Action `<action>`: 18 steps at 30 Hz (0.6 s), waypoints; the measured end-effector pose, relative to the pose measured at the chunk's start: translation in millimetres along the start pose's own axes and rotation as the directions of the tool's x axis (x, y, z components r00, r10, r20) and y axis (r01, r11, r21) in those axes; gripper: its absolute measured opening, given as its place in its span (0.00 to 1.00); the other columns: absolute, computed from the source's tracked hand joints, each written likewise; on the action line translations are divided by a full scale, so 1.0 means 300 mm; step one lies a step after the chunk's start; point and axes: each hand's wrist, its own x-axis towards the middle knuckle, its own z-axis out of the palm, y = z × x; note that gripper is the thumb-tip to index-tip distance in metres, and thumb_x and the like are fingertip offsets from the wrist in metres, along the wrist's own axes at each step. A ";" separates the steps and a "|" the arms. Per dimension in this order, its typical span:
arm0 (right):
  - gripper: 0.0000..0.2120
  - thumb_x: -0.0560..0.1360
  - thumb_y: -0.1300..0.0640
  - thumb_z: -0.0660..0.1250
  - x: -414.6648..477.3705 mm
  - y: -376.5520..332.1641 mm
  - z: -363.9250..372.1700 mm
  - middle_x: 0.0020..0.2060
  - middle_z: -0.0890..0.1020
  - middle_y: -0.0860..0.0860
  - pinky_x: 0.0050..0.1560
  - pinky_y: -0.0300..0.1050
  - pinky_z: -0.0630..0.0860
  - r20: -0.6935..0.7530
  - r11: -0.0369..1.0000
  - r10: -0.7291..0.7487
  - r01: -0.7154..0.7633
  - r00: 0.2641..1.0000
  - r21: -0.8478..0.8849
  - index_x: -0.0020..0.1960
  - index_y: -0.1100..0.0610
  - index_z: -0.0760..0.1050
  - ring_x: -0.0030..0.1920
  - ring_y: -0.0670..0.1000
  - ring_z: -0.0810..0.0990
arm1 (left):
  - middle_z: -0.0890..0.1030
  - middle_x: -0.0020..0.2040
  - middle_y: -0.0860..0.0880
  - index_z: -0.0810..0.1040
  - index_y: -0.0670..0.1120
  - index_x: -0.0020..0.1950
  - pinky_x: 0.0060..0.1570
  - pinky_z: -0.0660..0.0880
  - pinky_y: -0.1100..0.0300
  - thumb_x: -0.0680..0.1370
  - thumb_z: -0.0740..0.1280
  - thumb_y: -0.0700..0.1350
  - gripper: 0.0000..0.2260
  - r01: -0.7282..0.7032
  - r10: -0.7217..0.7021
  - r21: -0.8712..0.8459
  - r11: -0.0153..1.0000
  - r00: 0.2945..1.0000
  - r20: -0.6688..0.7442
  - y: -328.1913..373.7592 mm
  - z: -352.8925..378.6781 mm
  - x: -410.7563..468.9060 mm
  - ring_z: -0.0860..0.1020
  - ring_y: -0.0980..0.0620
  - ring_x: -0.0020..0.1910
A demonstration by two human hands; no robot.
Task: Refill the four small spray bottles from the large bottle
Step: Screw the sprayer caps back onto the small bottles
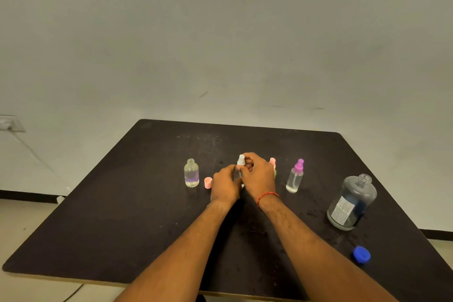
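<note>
My left hand (225,185) grips the body of a small clear spray bottle with a white spray top (241,160) at the middle of the dark table (137,216). My right hand (257,174) pinches that white top from the right. To the left stands an uncapped small clear bottle (191,173) with a pink cap (208,182) lying beside it. Behind my right hand a bottle with a pink top (272,161) is mostly hidden. Right of it stands a small bottle with a purple spray top (295,176). The large clear bottle (351,202) stands uncapped at the right.
A blue cap (361,254) lies near the table's right front edge. A pale wall rises behind the table. A wall socket (9,123) with a cable sits at the left. The floor shows on both sides of the table.
</note>
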 end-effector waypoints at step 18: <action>0.15 0.71 0.62 0.74 -0.169 -0.061 -0.067 0.44 0.82 0.47 0.53 0.47 0.81 -0.151 0.989 -0.126 0.137 0.980 0.063 0.58 0.56 0.80 0.42 0.44 0.80 | 0.81 0.66 0.50 0.78 0.46 0.70 0.64 0.75 0.60 0.78 0.73 0.47 0.21 -0.026 0.023 -0.023 0.999 0.989 -0.146 -0.038 -0.101 -0.108 0.79 0.52 0.65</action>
